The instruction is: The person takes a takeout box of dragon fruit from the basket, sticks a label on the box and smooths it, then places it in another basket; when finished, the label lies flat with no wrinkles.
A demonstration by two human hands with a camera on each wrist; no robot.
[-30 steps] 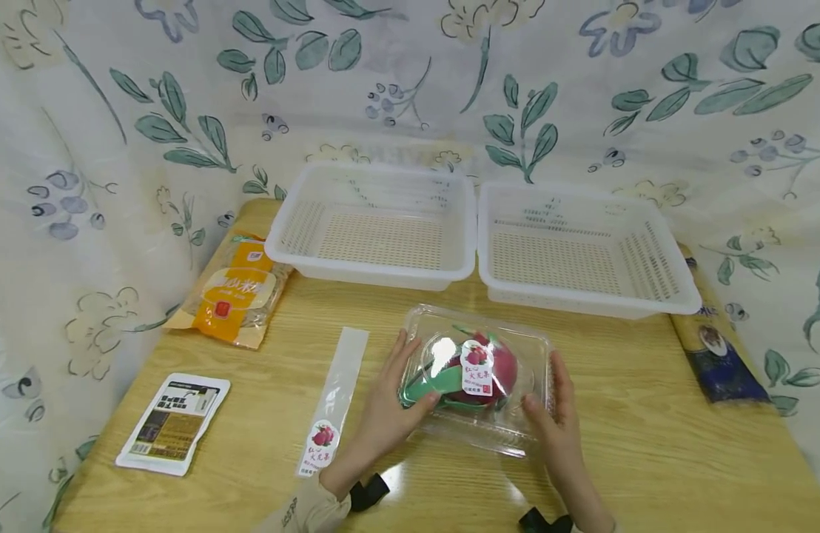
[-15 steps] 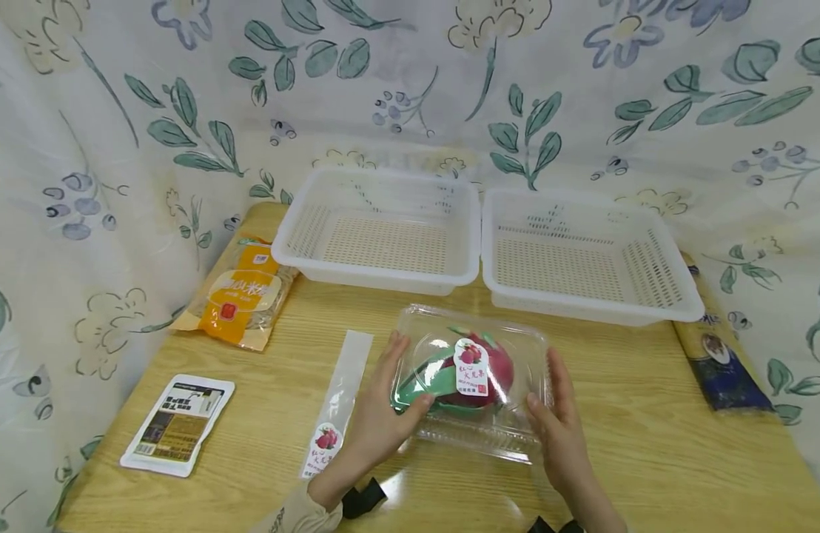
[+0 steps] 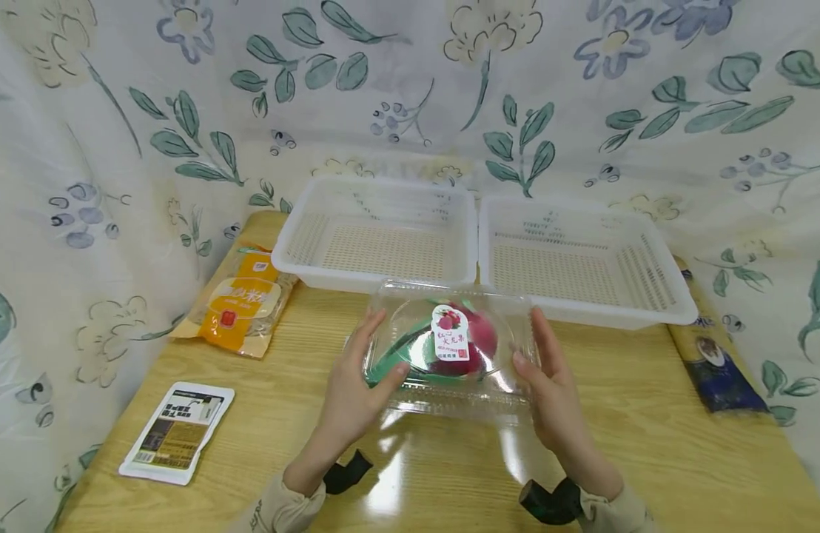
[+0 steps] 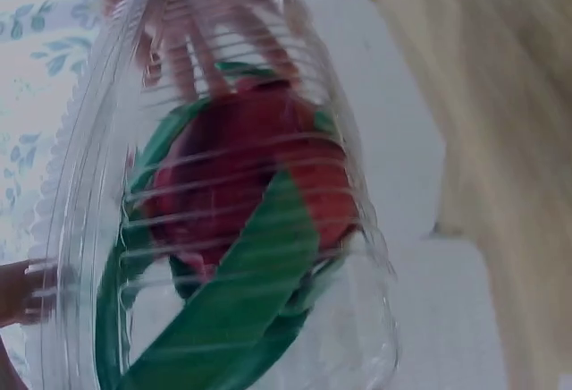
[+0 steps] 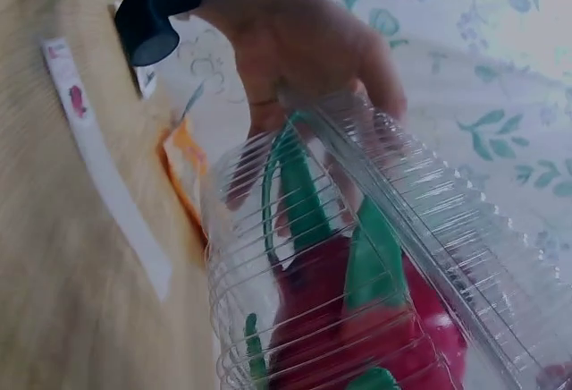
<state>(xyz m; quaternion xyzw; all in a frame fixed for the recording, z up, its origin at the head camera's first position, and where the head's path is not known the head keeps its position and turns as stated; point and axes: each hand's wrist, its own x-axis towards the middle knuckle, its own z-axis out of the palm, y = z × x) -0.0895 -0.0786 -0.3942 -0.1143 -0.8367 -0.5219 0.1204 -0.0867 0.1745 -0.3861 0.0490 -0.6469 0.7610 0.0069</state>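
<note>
Both hands, my left hand and right hand, clasp the clear clamshell just before the white baskets; I judge it mid-carry, needing a level lift over a rim.

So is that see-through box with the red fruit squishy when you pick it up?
Probably a bit. The clear box looks like thin ribbed plastic, so it may flex or crackle where the left hand and right hand press its sides. The red fruit fills much of it, so it likely feels heavy and could shift if tilted.
</note>
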